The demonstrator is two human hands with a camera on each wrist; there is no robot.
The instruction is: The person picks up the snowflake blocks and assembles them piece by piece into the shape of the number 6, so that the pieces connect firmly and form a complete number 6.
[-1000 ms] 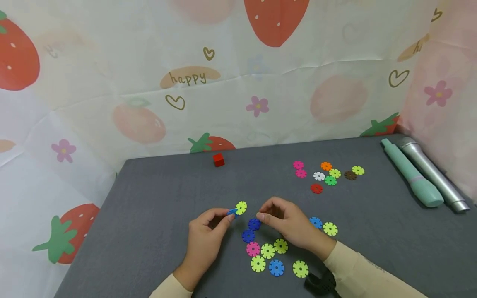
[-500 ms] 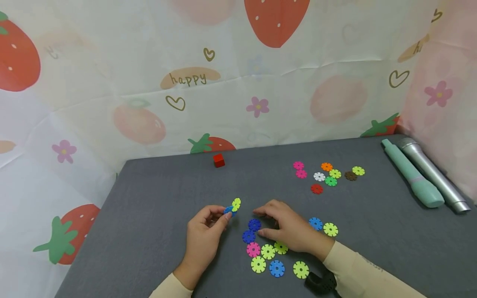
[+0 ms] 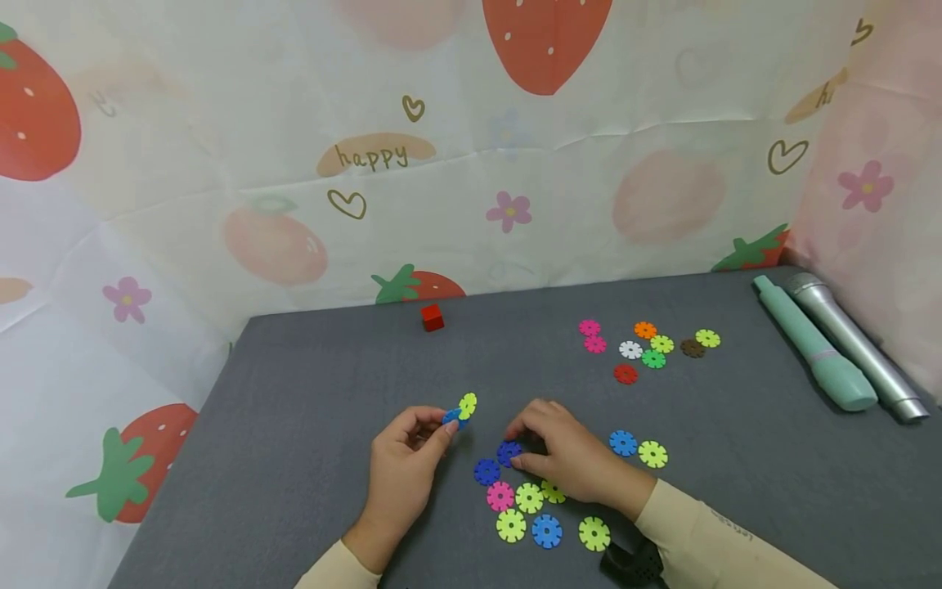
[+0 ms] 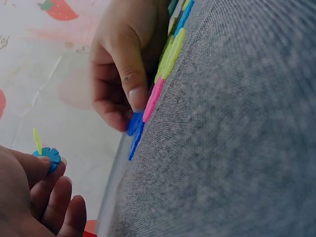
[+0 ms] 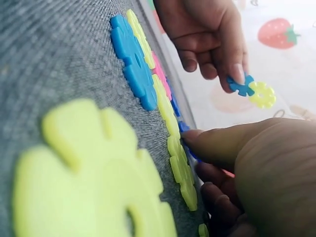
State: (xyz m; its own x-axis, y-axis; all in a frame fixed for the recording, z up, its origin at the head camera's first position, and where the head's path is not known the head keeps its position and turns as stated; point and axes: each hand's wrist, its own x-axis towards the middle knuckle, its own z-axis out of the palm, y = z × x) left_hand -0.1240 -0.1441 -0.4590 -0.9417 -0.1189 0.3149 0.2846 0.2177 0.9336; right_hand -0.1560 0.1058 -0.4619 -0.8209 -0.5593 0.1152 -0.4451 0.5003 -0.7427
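Observation:
My left hand (image 3: 403, 478) pinches a light blue notched building disc (image 4: 53, 157) between thumb and fingers, raised off the table. A yellow disc (image 3: 468, 405) is slotted into it at an angle. To the right, the thumb and fingertips of my right hand (image 3: 574, 454) pinch the edges of a dark blue disc (image 3: 508, 452) low at the tabletop. A second dark blue disc (image 3: 486, 472) lies flat just left of it. Closer to me are a pink disc (image 3: 500, 496), several yellow discs (image 3: 529, 498) and a light blue disc (image 3: 547, 532).
Behind my right wrist lie a blue disc (image 3: 623, 443) and a yellow disc (image 3: 652, 454). Several mixed discs (image 3: 653, 358) are scattered farther back. A red cube (image 3: 432, 317) sits near the far edge. Two microphone-shaped objects, one green (image 3: 817, 348), one silver (image 3: 861, 343), lie at right.
My right hand has lowered from above the dark blue discs and taken hold of one; both discs have shifted slightly apart. The left hand drew back slightly, turning its joined pair.

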